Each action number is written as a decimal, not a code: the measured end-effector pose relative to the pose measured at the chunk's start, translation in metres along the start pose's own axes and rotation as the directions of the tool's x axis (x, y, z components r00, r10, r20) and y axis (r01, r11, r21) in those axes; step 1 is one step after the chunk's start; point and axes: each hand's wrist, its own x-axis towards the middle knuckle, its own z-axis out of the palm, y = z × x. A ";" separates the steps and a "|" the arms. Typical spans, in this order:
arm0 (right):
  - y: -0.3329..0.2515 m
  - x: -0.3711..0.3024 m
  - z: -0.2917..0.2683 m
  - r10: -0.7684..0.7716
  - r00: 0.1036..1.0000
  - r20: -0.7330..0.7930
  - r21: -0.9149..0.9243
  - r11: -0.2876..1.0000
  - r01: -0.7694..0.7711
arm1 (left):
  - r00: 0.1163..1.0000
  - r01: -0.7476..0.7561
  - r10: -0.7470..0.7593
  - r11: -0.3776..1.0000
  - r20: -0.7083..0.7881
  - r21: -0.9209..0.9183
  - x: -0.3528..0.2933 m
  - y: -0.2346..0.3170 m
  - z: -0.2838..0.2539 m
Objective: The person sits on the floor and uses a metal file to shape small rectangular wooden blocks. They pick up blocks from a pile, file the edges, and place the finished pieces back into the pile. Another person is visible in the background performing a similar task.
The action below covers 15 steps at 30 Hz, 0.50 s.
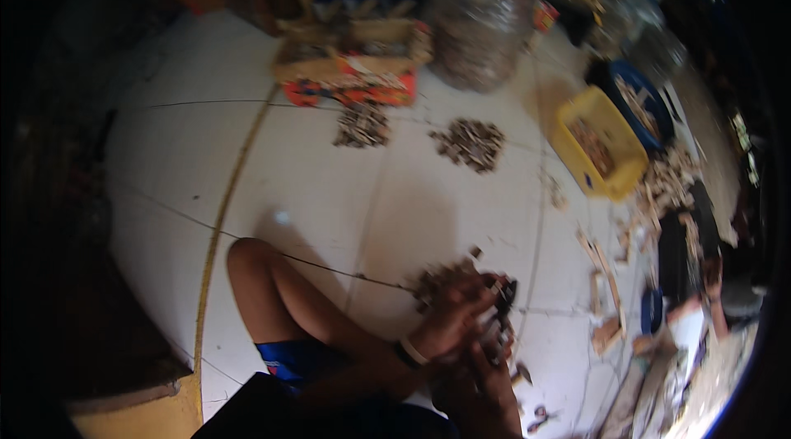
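Note:
My left hand [455, 319], with a pale band on its wrist, reaches in from the lower left with its fingers bent closed. Close against it, my right hand [489, 369] comes up from below, fingers curled. A small dark object [505, 299] shows at the fingertips; blur hides its kind. Just beyond my hands lies a loose pile of small brown pieces [437, 278], partly covered by the left hand. Below and right of my hands, a small dark tool with a reddish part [539, 420] rests on the tiles.
Two heaps of small pieces, the left heap [362, 126] and the right heap [470, 144], lie ahead by a divided cardboard box [350, 68]. A big clear plastic sack [482, 27] stands behind. On the right are a yellow tub [568, 122], a blue basin [666, 122], wood scraps [671, 179] and another person's arm [717, 307].

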 end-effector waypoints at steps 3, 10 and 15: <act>0.019 0.009 -0.006 -0.243 0.970 0.024 -0.061 0.968 0.244 | 0.985 -0.033 0.062 0.984 0.160 -0.177 0.002 -0.002 0.006; -0.014 0.025 -0.009 -0.539 0.842 0.018 -0.708 0.587 0.392 | 0.968 -0.064 0.098 0.986 0.229 -0.154 0.006 0.012 -0.007; -0.043 0.014 -0.001 -0.453 0.871 -0.192 -0.731 0.658 0.181 | 0.912 -0.284 0.301 0.953 0.277 -0.102 -0.003 0.022 -0.022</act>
